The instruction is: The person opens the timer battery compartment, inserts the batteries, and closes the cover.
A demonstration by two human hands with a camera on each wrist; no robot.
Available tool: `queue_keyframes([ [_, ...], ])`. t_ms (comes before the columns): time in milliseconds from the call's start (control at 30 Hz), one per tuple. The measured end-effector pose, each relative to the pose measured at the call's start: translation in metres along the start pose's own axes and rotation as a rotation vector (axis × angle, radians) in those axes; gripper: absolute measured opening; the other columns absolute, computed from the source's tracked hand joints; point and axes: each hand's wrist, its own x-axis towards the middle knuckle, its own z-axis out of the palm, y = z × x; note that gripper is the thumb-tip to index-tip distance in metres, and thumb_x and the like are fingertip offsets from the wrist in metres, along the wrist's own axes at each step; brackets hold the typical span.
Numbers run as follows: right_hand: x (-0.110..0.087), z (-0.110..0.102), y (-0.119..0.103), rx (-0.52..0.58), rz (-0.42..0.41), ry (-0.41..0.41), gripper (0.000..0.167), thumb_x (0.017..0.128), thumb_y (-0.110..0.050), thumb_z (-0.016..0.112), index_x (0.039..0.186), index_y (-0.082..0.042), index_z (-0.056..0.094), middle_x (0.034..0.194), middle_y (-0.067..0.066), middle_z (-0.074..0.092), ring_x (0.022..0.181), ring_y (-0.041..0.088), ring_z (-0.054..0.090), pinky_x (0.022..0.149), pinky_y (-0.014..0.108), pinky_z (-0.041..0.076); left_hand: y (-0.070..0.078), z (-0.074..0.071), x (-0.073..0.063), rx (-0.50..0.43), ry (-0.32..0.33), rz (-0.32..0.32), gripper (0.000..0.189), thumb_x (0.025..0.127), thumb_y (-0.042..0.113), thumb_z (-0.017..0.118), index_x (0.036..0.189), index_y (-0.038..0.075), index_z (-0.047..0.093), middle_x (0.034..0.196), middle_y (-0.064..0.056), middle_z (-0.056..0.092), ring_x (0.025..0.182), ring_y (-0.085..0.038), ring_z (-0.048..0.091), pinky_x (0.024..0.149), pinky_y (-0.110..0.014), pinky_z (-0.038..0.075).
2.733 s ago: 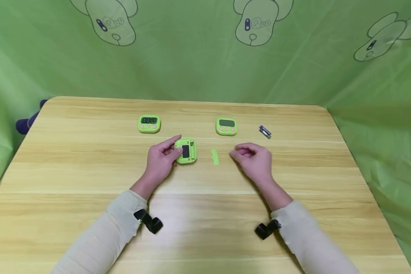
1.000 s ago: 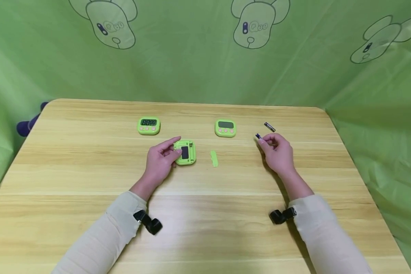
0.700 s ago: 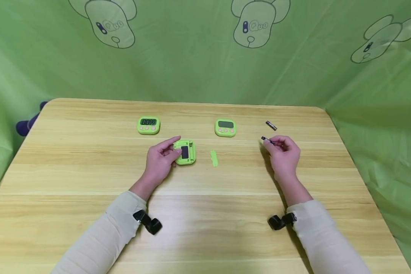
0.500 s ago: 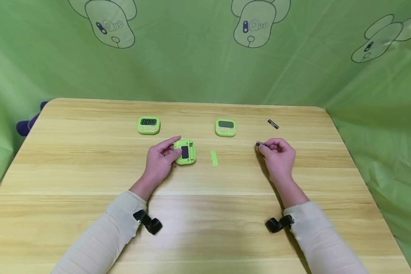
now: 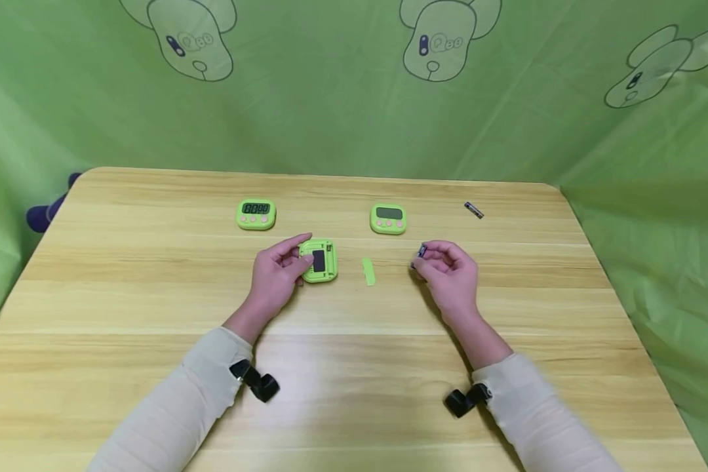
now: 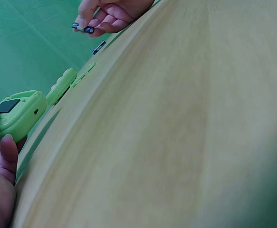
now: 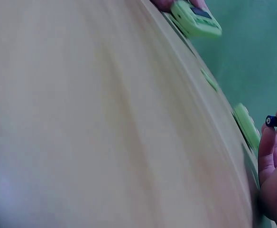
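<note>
My left hand [image 5: 274, 275] grips a green digital timer [image 5: 328, 270] by its left side, back face up, with its battery slot uncovered. In the left wrist view the timer [image 6: 22, 118] is held above the table, thumb on top and fingers beneath. Thumb and fingers of my right hand [image 5: 451, 278] pinch a small dark battery [image 5: 421, 250], to the right of the timer. One end of that battery [image 7: 271, 121] shows in the right wrist view; fingers cover the rest. Between my hands lies a thin green battery cover [image 5: 368, 271].
Farther back stand two more green timers: the left timer [image 5: 256, 215] shows digits, while the right timer [image 5: 388, 219] has a blank screen. A second battery [image 5: 474, 210] lies at the back right of the wooden table [image 5: 354, 393]. Green cloth [image 5: 330, 118] hangs behind.
The two batteries lay together; my right hand has picked one up and carried it left and nearer. The other battery has shifted slightly back and right. My left hand has stayed in place.
</note>
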Motion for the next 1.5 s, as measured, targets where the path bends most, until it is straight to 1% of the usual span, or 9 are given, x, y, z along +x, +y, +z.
queue_keyframes([
  [200,-0.008,0.019,0.000,-0.006,-0.034,-0.052,0.028,0.078,0.021,0.070,0.105,0.014,0.065,0.087,0.020,0.067,0.069,0.015,0.067,0.064,0.027,0.059,0.001,0.002,0.001,-0.004,-0.003,-0.001,0.038,0.091,-0.004,0.068,0.129,-0.003,0.065,0.087,-0.017,0.059,0.054,-0.018,0.052,0.047,-0.025,0.050],
  [467,-0.016,0.042,0.000,-0.006,-0.105,-0.067,0.030,0.080,0.019,0.071,0.108,0.016,0.064,0.093,0.032,0.064,0.069,0.012,0.066,0.067,0.023,0.058,0.001,0.001,0.002,-0.008,-0.006,-0.011,0.041,0.091,-0.006,0.067,0.131,-0.004,0.062,0.088,-0.016,0.059,0.054,-0.022,0.052,0.046,-0.026,0.050],
  [567,-0.020,0.051,0.000,0.013,-0.106,-0.076,0.029,0.081,0.019,0.071,0.109,0.015,0.064,0.093,0.031,0.063,0.068,0.013,0.067,0.066,0.023,0.058,0.001,0.001,0.002,-0.010,-0.006,-0.014,0.041,0.091,-0.006,0.067,0.132,-0.004,0.062,0.088,-0.016,0.059,0.054,-0.022,0.051,0.046,-0.027,0.050],
  [800,-0.029,0.074,-0.004,0.068,-0.084,-0.170,0.027,0.083,0.016,0.069,0.109,0.011,0.064,0.092,0.024,0.063,0.068,0.036,0.068,0.060,0.040,0.060,0.001,0.002,0.002,-0.013,-0.002,-0.002,0.039,0.090,-0.006,0.068,0.129,-0.003,0.064,0.085,-0.015,0.058,0.053,-0.018,0.051,0.047,-0.024,0.049],
  [867,-0.030,0.080,-0.003,0.065,-0.077,-0.188,0.027,0.084,0.016,0.070,0.110,0.010,0.065,0.093,0.023,0.063,0.070,0.039,0.068,0.061,0.041,0.061,0.001,0.002,0.002,-0.013,-0.001,0.009,0.039,0.090,-0.005,0.068,0.128,-0.004,0.065,0.085,-0.016,0.058,0.053,-0.018,0.051,0.047,-0.024,0.050],
  [1067,-0.031,0.092,-0.001,-0.021,-0.103,-0.204,0.030,0.081,0.016,0.073,0.110,0.013,0.066,0.094,0.026,0.065,0.065,0.022,0.067,0.060,0.028,0.059,0.001,0.002,0.002,-0.010,-0.003,0.022,0.038,0.090,-0.004,0.069,0.128,-0.003,0.065,0.084,-0.017,0.059,0.052,-0.018,0.052,0.046,-0.025,0.050],
  [1167,-0.032,0.096,0.000,-0.057,-0.127,-0.204,0.031,0.078,0.015,0.077,0.108,0.012,0.069,0.092,0.025,0.068,0.064,0.019,0.066,0.061,0.024,0.058,0.001,0.003,0.001,-0.006,-0.002,0.017,0.039,0.090,-0.005,0.069,0.128,-0.002,0.065,0.084,-0.017,0.060,0.052,-0.018,0.052,0.046,-0.025,0.049],
  [1400,-0.039,0.103,-0.026,-0.064,-0.143,-0.253,0.026,0.076,0.018,0.077,0.100,0.018,0.067,0.090,0.029,0.068,0.068,0.044,0.067,0.063,0.028,0.059,0.001,0.002,0.001,0.005,-0.003,0.010,0.039,0.090,-0.005,0.068,0.129,-0.003,0.065,0.085,-0.017,0.061,0.053,-0.017,0.052,0.046,-0.025,0.049],
  [1500,-0.040,0.105,-0.029,-0.070,-0.149,-0.274,0.024,0.076,0.018,0.076,0.098,0.019,0.066,0.091,0.030,0.067,0.068,0.046,0.067,0.063,0.028,0.060,0.001,0.001,0.000,0.010,-0.001,0.007,0.039,0.090,-0.004,0.069,0.128,-0.003,0.065,0.085,-0.017,0.060,0.054,-0.016,0.052,0.047,-0.025,0.050],
])
